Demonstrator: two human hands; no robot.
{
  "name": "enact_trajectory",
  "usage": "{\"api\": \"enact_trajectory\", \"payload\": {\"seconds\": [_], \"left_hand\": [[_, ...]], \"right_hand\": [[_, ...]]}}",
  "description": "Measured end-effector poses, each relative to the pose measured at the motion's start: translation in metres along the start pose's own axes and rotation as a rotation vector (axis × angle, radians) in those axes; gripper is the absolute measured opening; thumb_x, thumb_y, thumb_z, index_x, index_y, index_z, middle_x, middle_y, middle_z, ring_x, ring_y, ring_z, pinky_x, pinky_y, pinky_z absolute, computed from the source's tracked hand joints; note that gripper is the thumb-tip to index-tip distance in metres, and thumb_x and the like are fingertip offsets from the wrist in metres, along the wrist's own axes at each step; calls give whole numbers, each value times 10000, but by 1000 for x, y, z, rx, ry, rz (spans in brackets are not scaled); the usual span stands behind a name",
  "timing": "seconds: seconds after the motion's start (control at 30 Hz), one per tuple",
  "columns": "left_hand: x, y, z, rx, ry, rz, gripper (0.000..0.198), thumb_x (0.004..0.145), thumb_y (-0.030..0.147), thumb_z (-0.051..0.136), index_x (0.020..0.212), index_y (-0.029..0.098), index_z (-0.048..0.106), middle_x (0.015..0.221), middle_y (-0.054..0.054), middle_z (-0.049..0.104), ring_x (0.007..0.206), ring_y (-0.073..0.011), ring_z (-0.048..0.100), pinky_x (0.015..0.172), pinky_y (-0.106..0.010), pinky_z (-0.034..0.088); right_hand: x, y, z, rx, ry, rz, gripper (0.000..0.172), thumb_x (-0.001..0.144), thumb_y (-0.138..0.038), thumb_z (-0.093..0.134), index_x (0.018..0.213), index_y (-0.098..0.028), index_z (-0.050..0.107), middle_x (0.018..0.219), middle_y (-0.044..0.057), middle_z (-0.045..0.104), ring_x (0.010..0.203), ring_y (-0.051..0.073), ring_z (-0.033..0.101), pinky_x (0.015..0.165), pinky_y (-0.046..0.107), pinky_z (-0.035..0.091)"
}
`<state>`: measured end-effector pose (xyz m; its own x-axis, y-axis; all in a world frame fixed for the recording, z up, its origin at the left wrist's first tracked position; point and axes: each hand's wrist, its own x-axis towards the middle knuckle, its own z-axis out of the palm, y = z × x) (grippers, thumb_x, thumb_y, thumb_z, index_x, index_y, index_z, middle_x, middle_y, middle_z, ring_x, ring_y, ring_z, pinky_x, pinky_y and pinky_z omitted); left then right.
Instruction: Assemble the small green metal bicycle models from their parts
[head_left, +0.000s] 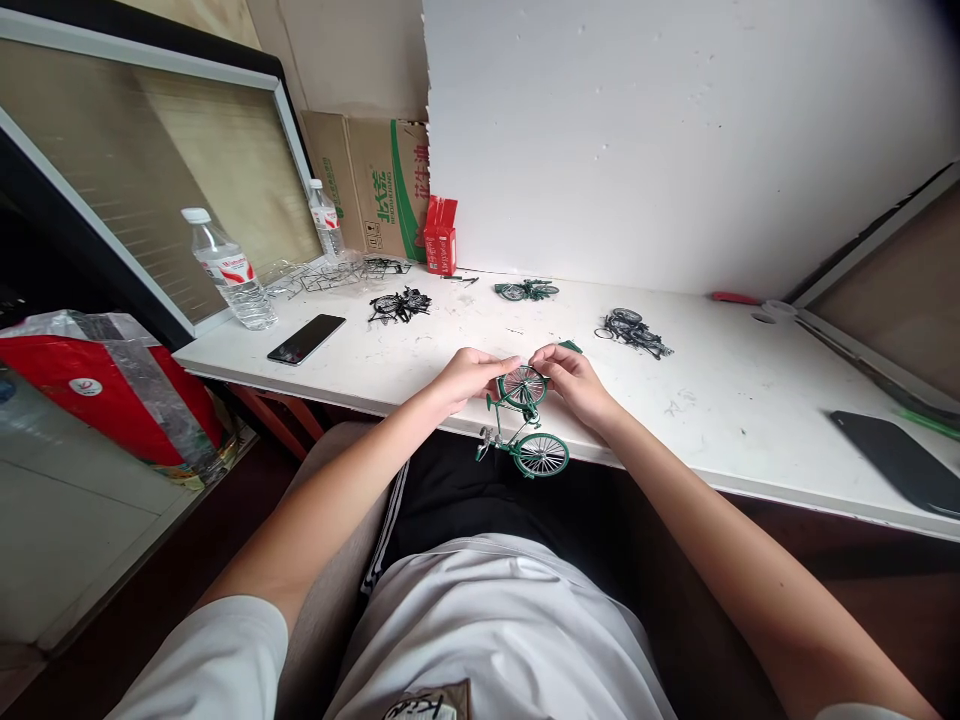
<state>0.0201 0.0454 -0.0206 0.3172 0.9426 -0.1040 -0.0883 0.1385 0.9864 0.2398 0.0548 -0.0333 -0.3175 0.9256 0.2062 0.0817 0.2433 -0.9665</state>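
Note:
A small green model bicycle (527, 422) hangs over the table's front edge, held between both my hands. My left hand (474, 380) grips it at the left of its upper wheel, thumb stretched over the rim. With thumb and fingers pinched, my right hand (571, 378) holds the right side of that same wheel. The other wheel and the silver handlebar point down towards my lap. A flat green piece (571, 346) lies just behind my right hand and is partly hidden by it. My fingertips cover part of the upper wheel's rim.
Piles of black model parts (401, 304) and dark bicycle parts (634, 332) lie on the white table (465, 330), with green bicycle parts (526, 290) farther back. A phone (307, 339), a water bottle (231, 270) and a red box (440, 237) stand left; a black slab (896, 460) lies right.

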Motion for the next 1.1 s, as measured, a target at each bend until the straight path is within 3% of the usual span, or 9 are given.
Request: {"api": "enact_trajectory", "payload": {"seconds": [0.33, 0.6, 0.73, 0.87, 0.97, 1.1], "left_hand": [[0, 2, 5, -22, 42, 0, 395, 809, 471, 922, 836, 87, 829, 702, -88, 724, 577, -121, 558, 599, -297, 449], [1, -1, 5, 15, 61, 4, 366, 815, 443, 917, 740, 110, 785, 648, -59, 679, 552, -112, 532, 564, -288, 421], [0, -2, 6, 46, 59, 16, 391, 802, 474, 924, 762, 109, 791, 685, -83, 710, 565, -124, 565, 548, -285, 405], [1, -4, 7, 83, 48, 1, 417, 788, 499, 930, 759, 105, 794, 663, -88, 706, 559, -142, 583, 531, -290, 390], [3, -5, 9, 167, 70, 20, 405, 818, 499, 905, 737, 120, 786, 624, -69, 678, 522, -127, 547, 512, -283, 341], [5, -6, 10, 226, 70, 42, 404, 848, 506, 874, 723, 134, 775, 607, -61, 661, 520, -120, 541, 517, -271, 328]], "right_hand": [[2, 1, -1, -16, -1, 21, 236, 929, -462, 699, 961, -229, 679, 917, 18, 650, 822, 180, 602, 736, 303, 519], [2, 0, -2, -139, -21, -81, 315, 928, -513, 732, 955, -202, 697, 890, 27, 681, 792, 165, 609, 737, 302, 499], [1, -8, -9, -377, -42, -143, 293, 957, -492, 687, 966, -201, 723, 974, 73, 738, 857, 208, 660, 701, 315, 531], [-4, -31, -12, -694, -141, -253, 205, 973, -366, 637, 986, -206, 764, 960, 80, 778, 835, 225, 700, 701, 333, 535], [-9, -49, -7, -1021, -165, -355, 201, 983, -269, 587, 978, -202, 776, 926, 88, 781, 811, 231, 694, 717, 341, 475], [-16, -63, 4, -1346, -150, -342, 233, 991, -207, 531, 947, -186, 759, 915, 115, 775, 771, 236, 667, 643, 337, 348]]}}
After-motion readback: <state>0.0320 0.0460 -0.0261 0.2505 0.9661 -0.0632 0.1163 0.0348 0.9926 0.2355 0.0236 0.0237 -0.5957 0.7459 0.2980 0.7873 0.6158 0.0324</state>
